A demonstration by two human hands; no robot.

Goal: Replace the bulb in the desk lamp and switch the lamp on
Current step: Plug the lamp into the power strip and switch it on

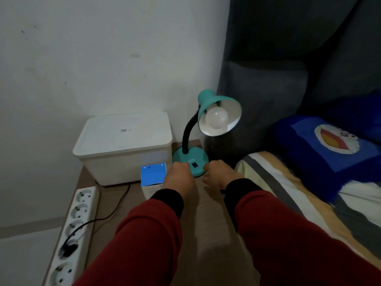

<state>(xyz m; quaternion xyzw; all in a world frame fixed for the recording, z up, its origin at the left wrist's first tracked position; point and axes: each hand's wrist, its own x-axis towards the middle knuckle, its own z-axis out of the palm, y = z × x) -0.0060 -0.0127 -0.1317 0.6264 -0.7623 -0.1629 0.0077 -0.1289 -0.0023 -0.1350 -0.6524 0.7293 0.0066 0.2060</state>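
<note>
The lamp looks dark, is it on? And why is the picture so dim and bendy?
Head view: the bulb in the teal lamp is not glowing; the room is dim, with soft shadows on the table; both hands are slightly blurred; the wide lens bends the power strip at the edge.

Single head-worn wide-angle view, looking forward and steeply down from above the forearms onto the counter (212, 219) at close range. The frame takes in the wall (92, 58) ahead and the bed (309, 203) at right.
</note>
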